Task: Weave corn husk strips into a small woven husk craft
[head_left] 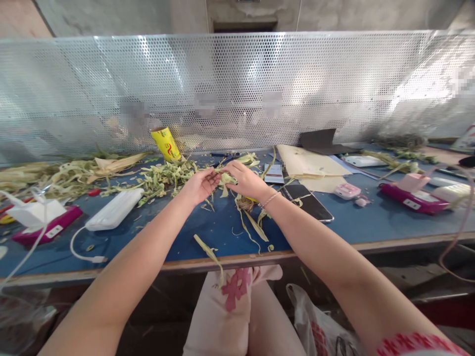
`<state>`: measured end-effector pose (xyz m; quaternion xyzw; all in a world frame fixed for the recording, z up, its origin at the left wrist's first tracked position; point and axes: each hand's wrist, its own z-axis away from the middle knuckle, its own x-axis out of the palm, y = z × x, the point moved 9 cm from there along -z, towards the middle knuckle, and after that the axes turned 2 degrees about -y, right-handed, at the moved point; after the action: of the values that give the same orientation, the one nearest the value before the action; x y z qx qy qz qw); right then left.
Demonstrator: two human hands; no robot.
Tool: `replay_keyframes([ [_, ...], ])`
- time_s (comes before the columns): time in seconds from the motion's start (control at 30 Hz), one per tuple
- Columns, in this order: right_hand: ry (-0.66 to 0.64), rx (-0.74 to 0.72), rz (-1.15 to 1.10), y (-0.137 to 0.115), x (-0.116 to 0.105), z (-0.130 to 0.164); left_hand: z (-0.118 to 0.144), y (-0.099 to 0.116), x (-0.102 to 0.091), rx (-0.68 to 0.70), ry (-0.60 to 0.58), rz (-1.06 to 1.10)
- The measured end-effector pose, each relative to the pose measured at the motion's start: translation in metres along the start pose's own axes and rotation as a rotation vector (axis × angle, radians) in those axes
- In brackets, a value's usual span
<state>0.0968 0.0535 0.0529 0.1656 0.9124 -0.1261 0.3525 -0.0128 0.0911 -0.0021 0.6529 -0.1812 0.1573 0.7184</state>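
My left hand (pixel 200 184) and my right hand (pixel 245 180) meet over the middle of the blue table (pixel 208 232), both pinching a bundle of pale green husk strips (pixel 223 178). Longer strips (pixel 252 223) trail from under my right hand toward the table's front edge. A bracelet sits on my right wrist. A large heap of husk pieces (pixel 163 177) lies just left of my left hand. What lies under my right palm is partly hidden.
A yellow roll (pixel 166 144) leans at the back by the perforated metal screen (pixel 237 89). A white power bank (pixel 115 209) with cable lies left, a dark phone (pixel 308 201) right. Pink-and-white devices (pixel 404 195) (pixel 42 222), brown paper (pixel 308 163), a plastic bag (pixel 315 326) below.
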Motion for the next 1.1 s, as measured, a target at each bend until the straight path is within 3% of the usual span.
replay_keyframes([
  [0.23,0.072,0.041,-0.046,-0.006,-0.006,-0.003,0.001,0.004,0.006,0.087,-0.059,-0.105],
  [0.47,0.22,0.294,-0.09,0.016,-0.016,-0.002,0.002,0.01,0.015,0.253,-0.147,-0.342],
  [0.67,0.154,0.571,-0.239,0.033,-0.006,0.005,0.012,0.022,0.024,0.481,-0.161,-0.765],
  [0.8,0.13,0.63,-0.317,0.034,-0.001,0.007,0.018,0.026,0.03,0.59,-0.137,-0.982],
  [1.1,0.088,0.704,-0.496,0.045,0.015,0.012,0.017,0.026,0.033,0.666,-0.158,-1.053],
])
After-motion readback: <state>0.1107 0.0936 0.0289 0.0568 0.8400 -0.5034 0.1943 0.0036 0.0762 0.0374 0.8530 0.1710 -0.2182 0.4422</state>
